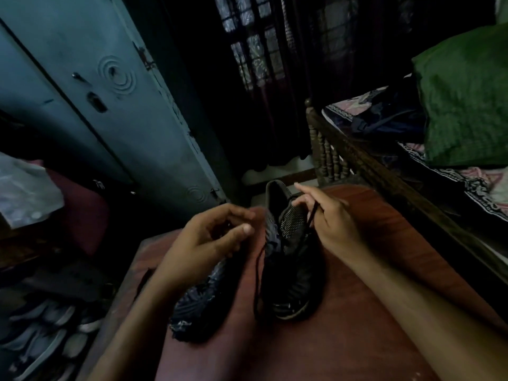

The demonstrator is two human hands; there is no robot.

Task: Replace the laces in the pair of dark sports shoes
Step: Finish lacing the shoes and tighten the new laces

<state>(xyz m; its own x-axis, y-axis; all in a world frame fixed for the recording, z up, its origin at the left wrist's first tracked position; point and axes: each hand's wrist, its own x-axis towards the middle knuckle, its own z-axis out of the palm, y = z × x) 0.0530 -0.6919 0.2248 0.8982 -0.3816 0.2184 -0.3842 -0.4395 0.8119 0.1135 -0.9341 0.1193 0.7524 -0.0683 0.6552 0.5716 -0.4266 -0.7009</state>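
Reddish-brown polished wood forms the table top [357, 312] nearest the viewer, and on it lie two dark knit sports shoes. Nearest lies the left shoe [198, 306], a dark blue-black textured trainer on its side. Just beside it the right shoe [291, 273], black with a mesh tongue, stands with its opening pointing away. A thin black cord lace [258, 273] trails from its eyelets down past the toe.

Above the side-lying shoe, the left hand [211, 240] hovers with fingers curled; whether it pinches anything is too dark to tell. At the mesh shoe's collar, the right hand [330, 218] pinches the lace's other end between thumb and fingers.

Both shoes look light and soft, the uppers likely to collapse under pressure, so steadying one by the firmer heel or sole seems wise. The lace is limp and thin; I judge it best gripped near its stiff tip.

Farther off stand a blue-grey metal cupboard [132, 111] and a carved wooden bed frame [354, 158] bearing a green pillow [464, 97].
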